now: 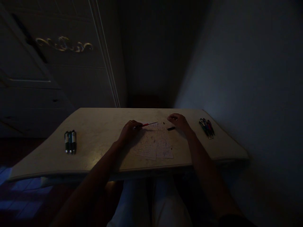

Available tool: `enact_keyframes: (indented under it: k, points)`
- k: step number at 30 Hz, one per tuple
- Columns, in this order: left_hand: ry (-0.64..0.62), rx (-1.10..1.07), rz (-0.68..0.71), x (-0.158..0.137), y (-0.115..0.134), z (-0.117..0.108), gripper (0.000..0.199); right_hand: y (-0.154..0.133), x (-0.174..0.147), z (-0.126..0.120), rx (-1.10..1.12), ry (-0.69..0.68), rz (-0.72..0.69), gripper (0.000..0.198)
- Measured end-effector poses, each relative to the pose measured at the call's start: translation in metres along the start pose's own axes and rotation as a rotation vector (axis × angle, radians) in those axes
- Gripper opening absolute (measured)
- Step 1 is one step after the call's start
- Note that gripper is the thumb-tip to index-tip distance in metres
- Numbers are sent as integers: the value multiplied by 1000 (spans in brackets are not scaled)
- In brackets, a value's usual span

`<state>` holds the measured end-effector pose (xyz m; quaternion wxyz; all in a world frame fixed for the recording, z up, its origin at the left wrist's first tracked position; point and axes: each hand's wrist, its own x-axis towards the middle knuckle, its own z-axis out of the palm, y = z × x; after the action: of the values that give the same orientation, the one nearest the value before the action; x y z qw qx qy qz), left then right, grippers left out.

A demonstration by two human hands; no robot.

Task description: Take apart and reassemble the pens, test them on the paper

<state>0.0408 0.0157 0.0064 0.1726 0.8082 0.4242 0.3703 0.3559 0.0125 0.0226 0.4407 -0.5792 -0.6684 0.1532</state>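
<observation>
My left hand (129, 131) is closed round a pen barrel with a red section (145, 125); a thin dark refill sticks out of its end, pointing right. At the right edge of the written sheets, my right hand (179, 122) has its fingers bent together. Whatever it holds, if anything, is too small and dark to make out. Close under that hand lies a black pen part (170, 128). A small dark cone-like tip (163, 123) rests between the two hands. Paper sheets (151, 142) covered in handwriting lie beneath, side by side.
Several pens (70, 142) lie in a row at the table's left. Another group of pens (206, 128) lies at the right, near the wall (248, 78). The pale table (99, 119) has its front edge just above my legs. A cabinet (59, 82) stands behind at left.
</observation>
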Motion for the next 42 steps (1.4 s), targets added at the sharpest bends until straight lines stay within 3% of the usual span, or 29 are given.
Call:
enact_keyframes:
  k: [4,12,15,22,27,34,42]
  points:
    - [16,-1,-23,0,1,-2,24,3,-6,-10,39,-271,54,21]
    - [42,3,-61,1,1,-2,23,17,-13,-29,95,-502,113,17]
    - [51,-6,-60,1,0,-2,22,18,-12,-26,54,-462,56,9]
    - [45,-5,-56,2,1,-4,22,0,-6,-14,73,-184,-31,10]
    - [52,-12,-64,2,0,-4,23,-14,-9,0,162,-158,-67,19]
    - [54,-8,-45,2,-1,-4,22,-28,-12,14,175,-96,-195,18]
    - [52,-14,-57,0,-1,-2,23,-21,-10,23,266,-127,-98,21]
